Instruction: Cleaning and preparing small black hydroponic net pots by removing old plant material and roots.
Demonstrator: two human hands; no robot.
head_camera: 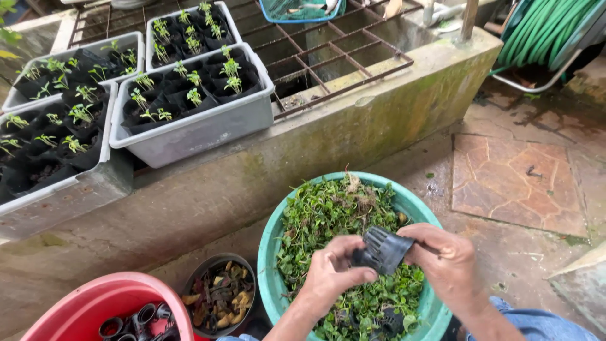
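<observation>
Hands, left (331, 275) and right (445, 265), clamp a black pot (382, 251) above the green basin (268, 252) of seedlings. Red tub (95, 303) and grey trays (196, 129) stand near.

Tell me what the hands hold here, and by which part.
Both hold one small black slotted plastic pot above the green basin: left hand grips its lower end, right hand its right side.

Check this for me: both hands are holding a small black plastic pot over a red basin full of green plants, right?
Not quite. The head view shows both hands, left and right, holding the small black pot over a green basin, not a red one.
</observation>
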